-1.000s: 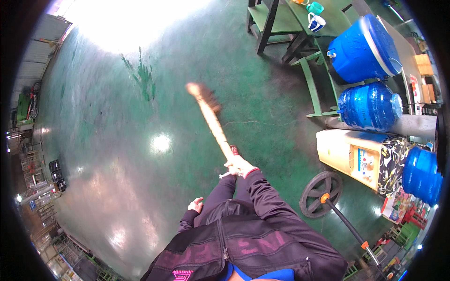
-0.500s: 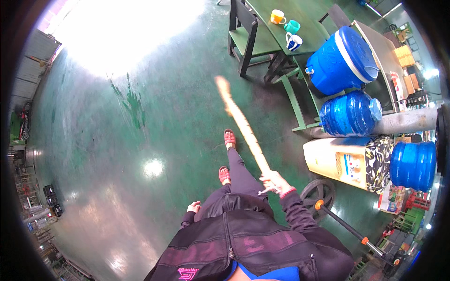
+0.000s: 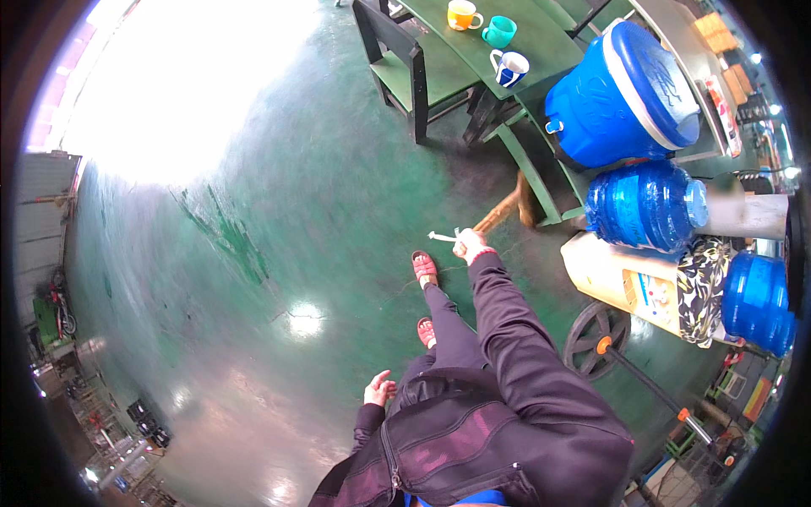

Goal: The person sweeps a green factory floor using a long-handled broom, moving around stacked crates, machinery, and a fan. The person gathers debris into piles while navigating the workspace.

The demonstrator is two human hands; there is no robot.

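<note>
The right hand (image 3: 470, 247) is stretched out in front of the body, and its fingers are clamped around the top end of a wooden broom handle (image 3: 497, 213). The handle goes away from the hand toward the green worktop (image 3: 507, 34), and its far end, where the brush (image 3: 525, 201) sits, is on the floor just beside a green leg of that worktop. A short white string (image 3: 441, 237) hangs near the hand. The left hand (image 3: 379, 390) hangs low beside the body, away from the broom, with the fingers loosely apart and holding nothing. Two feet in red sandals (image 3: 424, 268) stand on the shiny green floor (image 3: 253, 253). On the worktop there are a yellow mug (image 3: 461, 14), a teal mug (image 3: 498, 32) and a blue and white mug (image 3: 509, 68). To the right are a blue cooler (image 3: 621, 93), a blue water bottle (image 3: 644, 205) lying on its side and a black wheel (image 3: 596, 338).
</note>
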